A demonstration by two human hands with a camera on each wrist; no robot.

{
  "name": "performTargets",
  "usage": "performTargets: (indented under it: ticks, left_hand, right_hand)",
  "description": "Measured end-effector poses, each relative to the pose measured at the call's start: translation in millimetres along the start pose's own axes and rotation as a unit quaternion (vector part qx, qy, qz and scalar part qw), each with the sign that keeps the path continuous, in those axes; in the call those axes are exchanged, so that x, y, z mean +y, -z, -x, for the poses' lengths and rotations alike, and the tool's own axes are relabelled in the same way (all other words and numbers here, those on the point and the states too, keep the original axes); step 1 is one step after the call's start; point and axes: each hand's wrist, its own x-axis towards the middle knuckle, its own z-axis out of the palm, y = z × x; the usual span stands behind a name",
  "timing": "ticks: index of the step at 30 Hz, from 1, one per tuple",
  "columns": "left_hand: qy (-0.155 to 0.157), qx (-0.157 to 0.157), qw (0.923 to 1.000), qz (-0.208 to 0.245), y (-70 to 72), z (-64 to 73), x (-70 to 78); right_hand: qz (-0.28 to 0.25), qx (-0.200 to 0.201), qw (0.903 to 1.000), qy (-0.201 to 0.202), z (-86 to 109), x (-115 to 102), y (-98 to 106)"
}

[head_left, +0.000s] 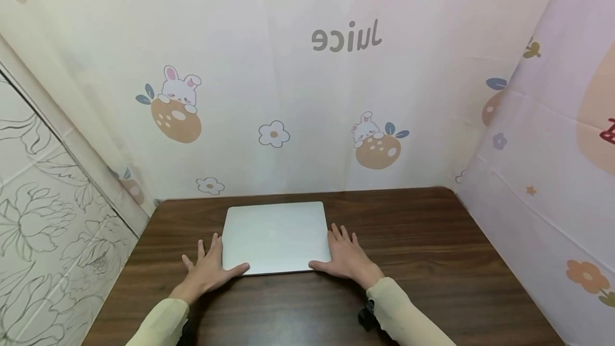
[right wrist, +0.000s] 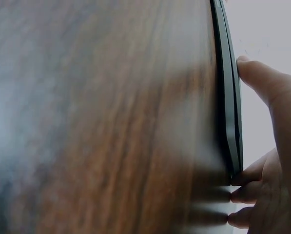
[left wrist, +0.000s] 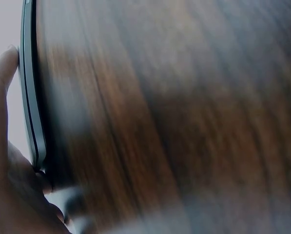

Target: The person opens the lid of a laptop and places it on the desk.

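Observation:
A closed silver laptop point(head_left: 276, 239) lies flat on the dark wooden table point(head_left: 408, 239). My left hand point(head_left: 206, 271) is at its left side, with the fingers spread and the thumb touching the near left corner. On the opposite side, my right hand point(head_left: 346, 255) lies along the right edge, its thumb at the near right corner. Both wrist views show the laptop's thin front edge point(left wrist: 30, 92) side-on, with each thumb point(right wrist: 257, 73) against the lid's edge. Several right fingertips point(right wrist: 242, 195) touch the tabletop beside the laptop's corner.
Behind the table hangs a pale curtain point(head_left: 274, 79) printed with rabbits, fruit and flowers. Another printed curtain point(head_left: 543, 148) borders the right side, and a panel with flower line drawings point(head_left: 48, 228) stands on the left. A black strap device point(head_left: 367, 318) sits at the right wrist.

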Motion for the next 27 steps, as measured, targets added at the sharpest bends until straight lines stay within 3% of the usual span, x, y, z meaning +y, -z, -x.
performTargets:
  ticks: [11, 27]
  left_hand:
    - [-0.006, -0.005, 1.0000, 0.001, -1.0, 0.8, 7.0]
    - [-0.023, 0.011, 0.9997, -0.007, -7.0, 0.3, 10.4]
  right_hand:
    - [0.010, -0.002, 0.9999, -0.007, 2.8, 8, 0]
    - [0.009, 0.004, 0.9999, -0.008, 7.2, 14, 4]
